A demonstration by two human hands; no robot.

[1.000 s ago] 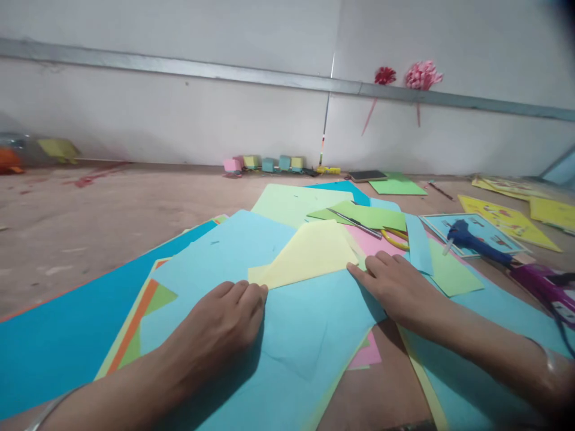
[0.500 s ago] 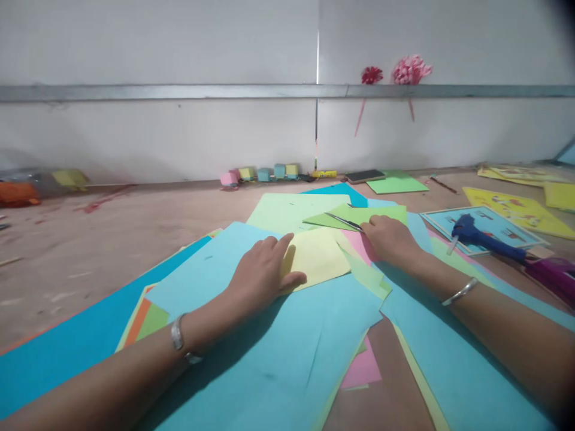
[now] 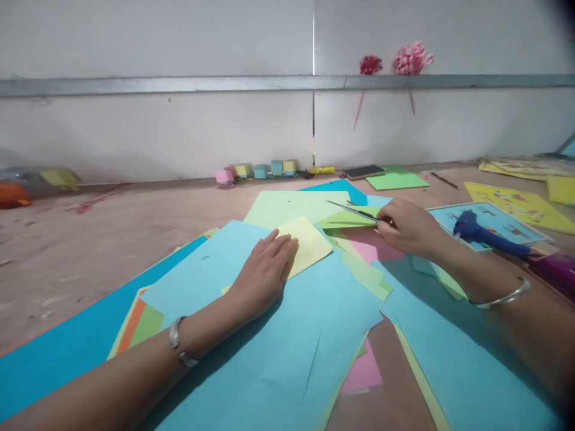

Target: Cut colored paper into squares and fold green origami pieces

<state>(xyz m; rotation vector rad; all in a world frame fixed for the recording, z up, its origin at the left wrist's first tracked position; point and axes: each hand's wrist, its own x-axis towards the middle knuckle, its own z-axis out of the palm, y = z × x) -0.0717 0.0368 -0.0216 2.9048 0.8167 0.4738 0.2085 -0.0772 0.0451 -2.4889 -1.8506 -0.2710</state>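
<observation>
My left hand (image 3: 265, 272) lies flat on a small pale yellow sheet of paper (image 3: 309, 245), fingers stretched out. That sheet rests on a large light blue sheet (image 3: 287, 341). To the right, my right hand (image 3: 411, 227) is closed around a pair of scissors (image 3: 359, 212). Their thin blades point left over a bright green piece of paper (image 3: 345, 219); the handles are mostly hidden in my fingers. Below this hand lies a pink sheet (image 3: 371, 245). A pale green sheet (image 3: 291, 203) spreads out behind the yellow one.
A blue and purple glue gun (image 3: 494, 238) lies at the right on a light blue picture card (image 3: 485, 209). Small paper blocks (image 3: 263, 170), a yellow tube (image 3: 323, 170) and a dark phone-like slab (image 3: 365, 172) line the wall. Yellow printed sheets (image 3: 516, 203) lie far right.
My left hand has flattened onto the yellow sheet, which has shifted left and turned. My right hand has moved right with the scissors, uncovering more of the pink sheet.
</observation>
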